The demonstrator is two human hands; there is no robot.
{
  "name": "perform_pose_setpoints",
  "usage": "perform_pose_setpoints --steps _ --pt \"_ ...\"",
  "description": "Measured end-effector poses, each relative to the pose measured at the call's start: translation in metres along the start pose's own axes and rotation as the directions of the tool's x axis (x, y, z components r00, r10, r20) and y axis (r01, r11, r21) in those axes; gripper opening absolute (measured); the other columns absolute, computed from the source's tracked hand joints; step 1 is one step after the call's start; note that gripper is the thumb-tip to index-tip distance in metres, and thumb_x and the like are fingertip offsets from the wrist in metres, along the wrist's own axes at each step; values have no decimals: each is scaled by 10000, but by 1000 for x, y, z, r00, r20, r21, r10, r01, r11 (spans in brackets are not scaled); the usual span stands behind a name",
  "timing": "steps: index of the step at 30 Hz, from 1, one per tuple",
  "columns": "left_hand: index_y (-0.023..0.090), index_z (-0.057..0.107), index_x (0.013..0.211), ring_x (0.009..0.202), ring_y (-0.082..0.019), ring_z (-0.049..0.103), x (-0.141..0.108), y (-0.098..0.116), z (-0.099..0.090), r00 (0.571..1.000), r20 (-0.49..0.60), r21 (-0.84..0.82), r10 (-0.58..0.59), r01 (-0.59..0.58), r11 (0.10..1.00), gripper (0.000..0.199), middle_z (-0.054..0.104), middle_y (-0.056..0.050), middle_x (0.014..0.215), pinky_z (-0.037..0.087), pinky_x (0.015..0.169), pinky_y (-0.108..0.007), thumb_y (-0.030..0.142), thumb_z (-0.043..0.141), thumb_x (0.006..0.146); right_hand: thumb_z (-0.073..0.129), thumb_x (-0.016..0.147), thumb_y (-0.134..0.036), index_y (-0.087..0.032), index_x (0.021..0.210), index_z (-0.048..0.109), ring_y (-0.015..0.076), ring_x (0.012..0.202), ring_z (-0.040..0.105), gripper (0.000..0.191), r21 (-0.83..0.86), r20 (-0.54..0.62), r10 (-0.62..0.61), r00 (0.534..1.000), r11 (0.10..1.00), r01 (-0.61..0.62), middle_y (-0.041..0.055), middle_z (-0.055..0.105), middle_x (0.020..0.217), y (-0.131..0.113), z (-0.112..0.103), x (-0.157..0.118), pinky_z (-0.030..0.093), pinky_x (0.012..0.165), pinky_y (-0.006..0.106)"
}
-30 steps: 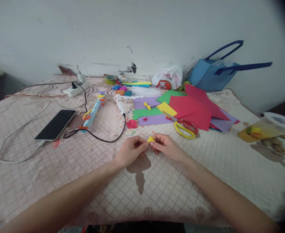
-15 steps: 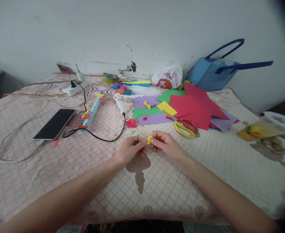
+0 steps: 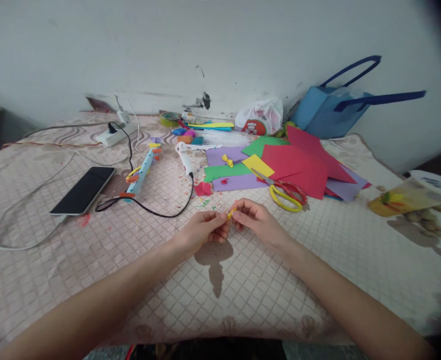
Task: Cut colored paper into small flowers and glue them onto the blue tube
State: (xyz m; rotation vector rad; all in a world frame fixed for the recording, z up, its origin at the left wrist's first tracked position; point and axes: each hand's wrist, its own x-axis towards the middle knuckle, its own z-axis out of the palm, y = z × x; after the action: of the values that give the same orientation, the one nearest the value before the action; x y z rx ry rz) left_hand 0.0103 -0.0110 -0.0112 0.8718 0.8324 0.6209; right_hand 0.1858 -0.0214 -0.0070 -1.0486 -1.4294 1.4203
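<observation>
Between my fingertips is a small yellow paper piece [image 3: 231, 214], seen nearly edge-on. My left hand [image 3: 205, 229] pinches its left side. My right hand [image 3: 253, 220] pinches it from the right; the fingers hide much of it. Just beyond my hands lie a crumpled red paper piece [image 3: 203, 189] and tiny coloured scraps. A yellow paper bow [image 3: 227, 160] rests on the purple sheet [image 3: 216, 155]. Scissors with red and yellow handles [image 3: 286, 197] lie beyond my right hand, blades over a yellow paper rectangle [image 3: 258, 165].
Red sheets [image 3: 295, 167] overlap at the right. A corded white glue gun [image 3: 185, 159], a decorated light-blue strip [image 3: 142, 172], a phone on a cable [image 3: 83, 191] and a power strip [image 3: 117, 134] lie left. A blue bag [image 3: 329, 112] and a plastic cup [image 3: 404, 197] stand right.
The yellow paper piece has turned or been folded between my fingers and now looks narrower. Both hands stay in nearly the same place.
</observation>
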Motion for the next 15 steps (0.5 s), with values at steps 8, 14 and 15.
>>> perform_pose_setpoints --steps 8,14,15 --pt "116 566 729 557 -66 528 -3 3 2 1000 -19 -34 17 -18 999 272 576 0 662 415 559 -213 325 729 667 577 819 -241 -202 963 584 97 632 519 149 38 18 -4 1000 999 4 -8 574 779 0 0 -1 426 593 247" --pt "118 575 767 591 -71 538 -3 3 0 999 9 -46 37 -37 998 273 588 -8 699 431 609 -224 324 727 670 578 800 -207 -233 1062 529 98 630 517 268 75 -7 -16 1000 997 16 -20 549 782 3 -2 0 416 591 253" --pt "119 577 772 602 -76 543 -2 2 0 999 5 -36 40 -39 999 277 592 -13 708 435 613 -228 342 714 682 581 796 -208 -235 1065 524 99 627 517 276 71 -12 -20 1000 997 21 -21 545 783 4 -2 0 415 589 254"
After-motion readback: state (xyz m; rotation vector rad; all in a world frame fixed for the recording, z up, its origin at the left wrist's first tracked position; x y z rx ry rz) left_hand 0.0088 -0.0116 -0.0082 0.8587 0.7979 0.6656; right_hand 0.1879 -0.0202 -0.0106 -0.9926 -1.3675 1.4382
